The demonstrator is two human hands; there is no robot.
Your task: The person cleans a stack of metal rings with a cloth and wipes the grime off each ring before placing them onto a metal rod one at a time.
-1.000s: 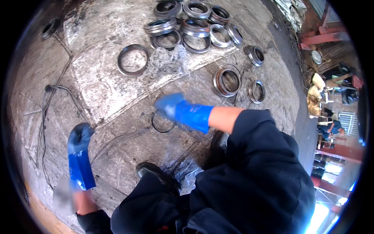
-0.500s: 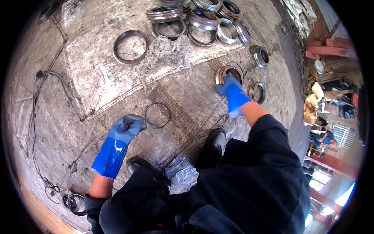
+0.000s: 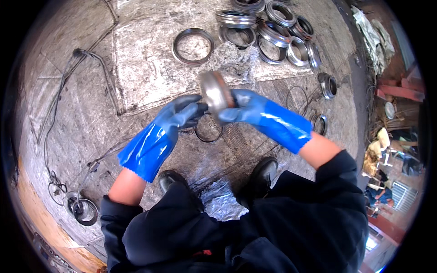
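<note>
The right hand (image 3: 241, 107) pinches a metal ring (image 3: 213, 93) by its right side; the ring, motion-blurred and banded reddish brown, is raised in front of the body, in line with the near edge of a worn pale floor sheet (image 3: 141, 59); the left hand (image 3: 182, 113) has its fingers partly bent just beside the ring; whether they touch it cannot be told. Both hands wear blue gloves.

A thin black ring (image 3: 208, 141) lies on the floor (image 3: 182, 150) below the held ring, outside the sheet's near edge; a wide flat ring (image 3: 191, 63) lies on the sheet, inside that edge; a grey fibrous wad (image 3: 234, 59) overlaps the near edge; a cluster of grooved metal rings (image 3: 273, 32) occupies the sheet's far right portion.
</note>
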